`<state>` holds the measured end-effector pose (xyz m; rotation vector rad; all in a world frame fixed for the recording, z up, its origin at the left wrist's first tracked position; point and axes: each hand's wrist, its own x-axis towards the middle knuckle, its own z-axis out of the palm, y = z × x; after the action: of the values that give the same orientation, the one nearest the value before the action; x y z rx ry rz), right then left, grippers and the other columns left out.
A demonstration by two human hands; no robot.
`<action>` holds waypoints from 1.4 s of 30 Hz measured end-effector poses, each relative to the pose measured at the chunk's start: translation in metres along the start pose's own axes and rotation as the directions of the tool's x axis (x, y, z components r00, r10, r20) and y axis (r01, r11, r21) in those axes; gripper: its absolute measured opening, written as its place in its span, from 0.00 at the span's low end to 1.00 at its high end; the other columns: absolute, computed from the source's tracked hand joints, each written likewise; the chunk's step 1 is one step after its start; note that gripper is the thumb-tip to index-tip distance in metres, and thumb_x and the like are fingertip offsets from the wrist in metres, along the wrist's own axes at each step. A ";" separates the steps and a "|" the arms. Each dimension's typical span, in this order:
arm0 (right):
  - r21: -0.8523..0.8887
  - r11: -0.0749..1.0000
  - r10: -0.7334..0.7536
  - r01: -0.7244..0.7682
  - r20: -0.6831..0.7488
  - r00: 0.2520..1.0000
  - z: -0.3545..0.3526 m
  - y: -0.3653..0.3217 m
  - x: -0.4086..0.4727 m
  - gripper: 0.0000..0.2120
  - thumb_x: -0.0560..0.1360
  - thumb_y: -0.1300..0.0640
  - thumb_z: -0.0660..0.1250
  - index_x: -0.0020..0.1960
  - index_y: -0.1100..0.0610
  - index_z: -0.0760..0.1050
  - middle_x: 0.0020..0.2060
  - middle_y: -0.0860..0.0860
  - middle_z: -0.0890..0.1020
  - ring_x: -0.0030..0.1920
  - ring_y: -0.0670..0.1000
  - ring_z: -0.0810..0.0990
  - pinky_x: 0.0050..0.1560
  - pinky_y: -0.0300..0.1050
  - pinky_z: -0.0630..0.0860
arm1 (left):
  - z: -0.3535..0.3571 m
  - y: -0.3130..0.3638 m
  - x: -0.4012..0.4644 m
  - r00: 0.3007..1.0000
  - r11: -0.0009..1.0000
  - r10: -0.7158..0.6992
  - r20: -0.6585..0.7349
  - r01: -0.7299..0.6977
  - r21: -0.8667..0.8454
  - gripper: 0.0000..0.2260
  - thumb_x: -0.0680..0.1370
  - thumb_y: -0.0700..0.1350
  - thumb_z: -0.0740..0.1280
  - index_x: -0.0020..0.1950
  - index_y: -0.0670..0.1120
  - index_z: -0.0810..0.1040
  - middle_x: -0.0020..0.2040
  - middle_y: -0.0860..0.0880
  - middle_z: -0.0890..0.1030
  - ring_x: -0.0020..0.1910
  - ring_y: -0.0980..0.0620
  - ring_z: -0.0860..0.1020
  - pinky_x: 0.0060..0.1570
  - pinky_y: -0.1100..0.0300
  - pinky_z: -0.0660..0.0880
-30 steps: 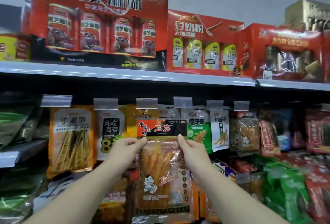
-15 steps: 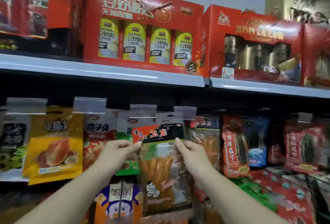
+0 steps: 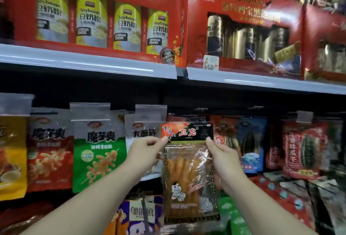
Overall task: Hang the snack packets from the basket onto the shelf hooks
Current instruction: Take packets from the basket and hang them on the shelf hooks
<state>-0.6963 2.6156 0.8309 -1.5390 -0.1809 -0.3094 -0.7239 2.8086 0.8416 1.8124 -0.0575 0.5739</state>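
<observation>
Holding one clear snack packet (image 3: 187, 167) by its top corners, left hand (image 3: 145, 151) and right hand (image 3: 222, 153) each pinching it, just under the shelf's (image 3: 89, 64) front edge, apparently unhung; basket unseen, remaining count unknowable.

Retail shop, snack aisle. Landmark: the white shelf edge (image 3: 88, 64). Above it stand red gift boxes (image 3: 101, 15) of soybean powder. Below it, rows of printed snack packets (image 3: 98, 152) hang behind clear price-tag holders (image 3: 89, 111).

Dim, motion-blurred, glare on packaging
</observation>
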 end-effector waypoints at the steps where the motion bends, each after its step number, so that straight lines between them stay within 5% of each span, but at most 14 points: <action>1: 0.010 1.000 -0.010 0.010 -0.012 1.000 -0.007 -0.001 0.007 0.14 0.77 0.46 0.64 0.56 0.54 0.76 0.51 0.42 0.77 0.63 0.49 0.61 0.66 0.55 0.66 | 0.008 0.002 0.006 1.000 1.000 0.010 -0.009 -0.010 0.012 0.15 0.77 0.53 0.67 0.41 0.43 0.83 0.31 0.49 0.77 0.22 0.58 0.70 0.22 0.66 0.64; 2: 0.022 1.000 -0.014 0.014 -0.006 1.000 -0.013 -0.002 0.014 0.16 0.77 0.47 0.64 0.59 0.55 0.77 0.53 0.42 0.76 0.44 0.45 0.64 0.67 0.54 0.64 | 0.017 0.004 0.012 1.000 1.000 0.021 -0.015 -0.021 0.018 0.14 0.77 0.55 0.68 0.40 0.46 0.84 0.31 0.49 0.77 0.26 0.55 0.71 0.25 0.65 0.64; 6: 0.032 0.999 -0.033 0.033 0.020 0.999 -0.036 0.003 0.055 0.20 0.78 0.48 0.63 0.64 0.58 0.75 0.48 0.43 0.76 0.51 0.46 0.72 0.65 0.51 0.63 | 0.046 0.008 0.035 0.998 0.999 0.019 -0.055 -0.017 0.038 0.17 0.75 0.59 0.67 0.40 0.46 0.84 0.35 0.39 0.80 0.34 0.50 0.72 0.36 0.59 0.70; 10: 0.014 0.999 -0.045 0.044 0.115 0.992 -0.049 0.007 0.081 0.19 0.78 0.47 0.64 0.63 0.57 0.76 0.52 0.45 0.80 0.51 0.47 0.74 0.58 0.45 0.64 | 0.066 0.010 0.047 0.986 0.998 0.033 -0.163 -0.023 0.059 0.12 0.76 0.55 0.68 0.40 0.49 0.84 0.38 0.51 0.84 0.42 0.53 0.79 0.49 0.55 0.74; 14: -0.006 0.997 -0.076 0.080 0.227 0.971 -0.052 0.011 0.094 0.15 0.77 0.45 0.63 0.56 0.54 0.79 0.38 0.37 0.75 0.48 0.45 0.75 0.55 0.43 0.64 | 0.072 0.009 0.046 0.974 0.999 0.039 -0.225 -0.030 0.045 0.12 0.77 0.53 0.67 0.41 0.48 0.84 0.45 0.37 0.83 0.39 0.47 0.77 0.39 0.57 0.74; 16: -0.011 0.997 -0.067 0.072 0.251 0.966 -0.052 0.019 0.100 0.18 0.78 0.45 0.63 0.54 0.60 0.79 0.46 0.51 0.84 0.55 0.56 0.79 0.51 0.39 0.67 | 0.073 0.005 0.043 0.974 0.998 0.040 -0.225 -0.026 0.064 0.16 0.77 0.53 0.67 0.43 0.41 0.84 0.46 0.35 0.82 0.39 0.47 0.75 0.37 0.59 0.72; 18: -0.010 0.998 -0.063 0.068 0.262 0.963 -0.052 0.024 0.100 0.27 0.78 0.46 0.63 0.62 0.70 0.71 0.61 0.67 0.73 0.63 0.67 0.71 0.41 0.33 0.66 | 0.075 0.004 0.040 0.970 0.995 0.048 -0.236 -0.026 0.094 0.18 0.78 0.52 0.66 0.46 0.36 0.82 0.46 0.35 0.82 0.39 0.49 0.74 0.35 0.65 0.72; 21: -0.014 0.998 -0.054 0.060 0.286 0.957 -0.055 0.029 0.102 0.28 0.77 0.46 0.64 0.62 0.71 0.69 0.62 0.68 0.71 0.61 0.68 0.71 0.51 0.37 0.68 | 0.078 0.005 0.041 0.964 0.992 0.069 -0.259 -0.040 0.116 0.17 0.78 0.51 0.67 0.46 0.36 0.83 0.46 0.36 0.83 0.39 0.49 0.75 0.35 0.64 0.72; 23: 0.015 0.999 -0.040 0.038 0.299 0.953 -0.057 0.030 0.105 0.19 0.77 0.46 0.64 0.53 0.62 0.79 0.53 0.55 0.82 0.51 0.56 0.79 0.58 0.44 0.66 | 0.081 0.005 0.042 0.962 0.994 0.066 -0.266 -0.041 0.097 0.16 0.78 0.51 0.67 0.44 0.38 0.83 0.42 0.36 0.83 0.38 0.48 0.75 0.37 0.61 0.72; 26: 0.065 0.995 -0.092 0.075 0.323 0.942 -0.061 0.023 0.104 0.07 0.77 0.46 0.64 0.50 0.47 0.77 0.48 0.41 0.76 0.56 0.46 0.71 0.66 0.50 0.64 | 0.082 0.006 0.044 0.961 0.995 0.069 -0.269 -0.048 0.083 0.14 0.78 0.49 0.66 0.44 0.38 0.82 0.35 0.40 0.80 0.34 0.48 0.74 0.36 0.60 0.73; 29: 0.050 0.995 -0.093 0.081 0.313 0.945 -0.061 0.025 0.109 0.23 0.78 0.48 0.63 0.61 0.66 0.74 0.63 0.61 0.76 0.65 0.62 0.73 0.60 0.44 0.67 | 0.082 0.011 0.043 0.967 0.996 0.075 -0.242 -0.060 0.069 0.04 0.78 0.43 0.66 0.46 0.45 0.79 0.36 0.46 0.79 0.30 0.51 0.74 0.33 0.60 0.72; 33: 0.052 0.995 -0.100 0.088 0.314 0.944 -0.057 0.028 0.108 0.26 0.78 0.50 0.63 0.63 0.73 0.68 0.64 0.69 0.68 0.64 0.68 0.68 0.55 0.38 0.66 | 0.083 0.016 0.041 0.963 0.996 0.086 -0.255 -0.073 0.059 0.13 0.77 0.49 0.68 0.36 0.44 0.78 0.34 0.46 0.73 0.35 0.52 0.71 0.35 0.62 0.71; 38: 0.033 0.994 -0.106 0.100 0.314 0.944 -0.048 0.023 0.109 0.17 0.79 0.51 0.63 0.48 0.67 0.76 0.48 0.68 0.79 0.50 0.66 0.78 0.50 0.47 0.75 | 0.086 0.018 0.048 0.925 0.993 0.118 -0.361 -0.104 0.057 0.14 0.76 0.52 0.69 0.44 0.40 0.83 0.36 0.45 0.77 0.36 0.51 0.72 0.40 0.55 0.71; 42: 0.091 0.987 -0.156 0.134 0.320 0.934 -0.041 0.013 0.110 0.09 0.77 0.49 0.65 0.45 0.54 0.80 0.33 0.51 0.78 0.33 0.49 0.74 0.37 0.44 0.74 | 0.087 0.019 0.051 0.911 0.988 0.148 -0.386 -0.119 0.099 0.13 0.76 0.51 0.69 0.44 0.41 0.83 0.37 0.41 0.80 0.36 0.53 0.75 0.38 0.56 0.72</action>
<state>-0.5911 2.5657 0.8507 -1.5047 -0.5633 -0.1601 -0.6543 2.7359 0.8614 1.7403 0.1151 1.0415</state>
